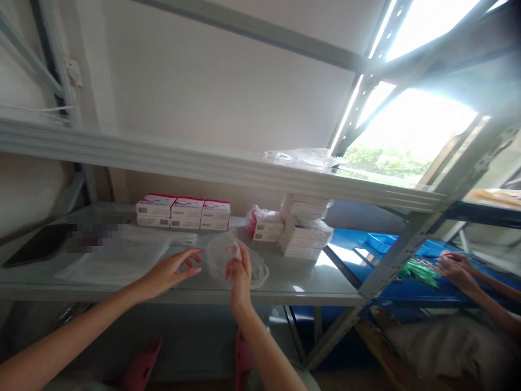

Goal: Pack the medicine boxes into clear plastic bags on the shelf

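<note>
A clear plastic bag (217,260), crumpled and see-through, stands over the grey shelf. My right hand (241,271) grips it, with thumb and fingers pinched on the film near its top. To the left of the bag is my left hand (185,267), fingers apart and curved toward it, with nothing in them. Further left, flat clear plastic bags (118,258) lie spread on the shelf. Behind my hands, small white boxes with pink tops (187,212) are stacked two high in a row.
Bagged white boxes (305,236) stand right of my hands, beside a smaller wrapped pair (266,228). A dark flat object (36,247) lies at far left. Plastic film (301,157) rests on the upper shelf beam (203,168). Beyond the post, another person's hands (458,269) hover near green material (421,271).
</note>
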A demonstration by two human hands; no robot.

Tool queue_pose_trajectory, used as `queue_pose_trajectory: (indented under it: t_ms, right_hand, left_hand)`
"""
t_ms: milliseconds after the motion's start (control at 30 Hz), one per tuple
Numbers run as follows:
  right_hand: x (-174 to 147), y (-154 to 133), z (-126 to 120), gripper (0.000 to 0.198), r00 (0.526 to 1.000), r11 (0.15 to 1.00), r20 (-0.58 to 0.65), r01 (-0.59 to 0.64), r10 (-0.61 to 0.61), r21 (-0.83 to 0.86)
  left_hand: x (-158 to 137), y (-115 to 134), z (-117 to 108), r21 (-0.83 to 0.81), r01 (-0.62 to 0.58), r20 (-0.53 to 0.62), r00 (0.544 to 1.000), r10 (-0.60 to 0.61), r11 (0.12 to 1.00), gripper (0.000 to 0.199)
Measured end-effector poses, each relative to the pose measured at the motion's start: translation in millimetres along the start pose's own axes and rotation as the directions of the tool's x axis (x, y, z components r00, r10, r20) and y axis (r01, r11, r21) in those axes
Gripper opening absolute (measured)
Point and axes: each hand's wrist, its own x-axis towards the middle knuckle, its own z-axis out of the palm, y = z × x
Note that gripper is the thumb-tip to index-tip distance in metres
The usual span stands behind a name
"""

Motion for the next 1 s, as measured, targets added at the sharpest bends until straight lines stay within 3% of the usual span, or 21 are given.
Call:
queue_pose_trajectory:
  t_ms: [133,300,400,567,700,800,1000]
  right_hand:
    - [-16.5,-20.1,0.8,0.049,0.998,0.982,-0.016,-0.057,0.061,0.182]
    - [-23.3,-43.1,-1.8,0.052,0.993,0.957,-0.077,-0.059,0.084,0.285]
    - [-25.1,-49.5,-4.0,0.053,0.995,0.958,-0.080,-0.039,0.065,0.285]
    - [-31.4,-45.8,-5.2,0.050,0.995,0.958,-0.060,-0.062,0.082,0.279]
    - [-35.0,-38.5,-5.3,0.047,0.994,0.961,-0.054,-0.077,0.095,0.266]
    - [-35.3,-34.4,-6.8,0.046,0.993,0.965,-0.056,-0.092,0.109,0.246]
    - [-33.3,-32.6,-17.0,0.044,0.993,0.987,-0.074,-0.081,0.092,0.142]
  left_hand:
    - [3.1,4.4,29.5,0.043,-0.051,-0.115,0.992,0.055,0.998,0.051]
    - [0.4,7.0,46.8,-0.113,-0.056,-0.335,0.942,0.016,0.992,0.060]
    - [-5.1,19.1,49.1,-0.167,-0.022,-0.341,0.939,-0.037,0.986,0.051]
    - [-6.7,34.9,49.0,-0.057,0.025,-0.365,0.930,-0.044,0.998,0.026]
    - [1.2,34.7,48.1,0.052,-0.005,-0.427,0.904,0.027,0.999,0.021]
    - [7.6,34.1,47.2,0.093,-0.056,-0.409,0.908,0.089,0.994,0.017]
    - [9.8,36.7,43.2,0.014,-0.073,-0.386,0.919,0.073,0.997,0.021]
